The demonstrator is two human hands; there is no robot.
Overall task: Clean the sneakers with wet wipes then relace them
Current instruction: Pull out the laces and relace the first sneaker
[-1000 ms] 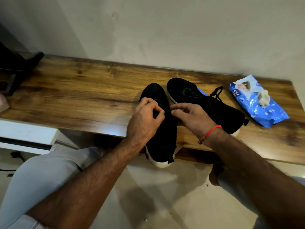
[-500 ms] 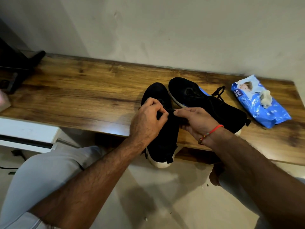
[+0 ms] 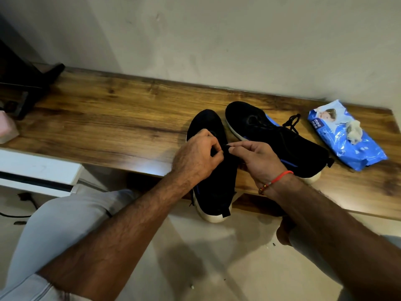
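Wooden shelf (image 3: 108, 118) edge: sneaker (image 3: 213, 187) heel overhangs.

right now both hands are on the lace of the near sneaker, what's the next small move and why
Probably draw the lace snug across the near sneaker and feed its end into the next eyelet. The left hand and right hand both pinch it over the tongue, and no bow shows here, while the far sneaker already carries a tied bow. The eyelets themselves are too dark to make out.
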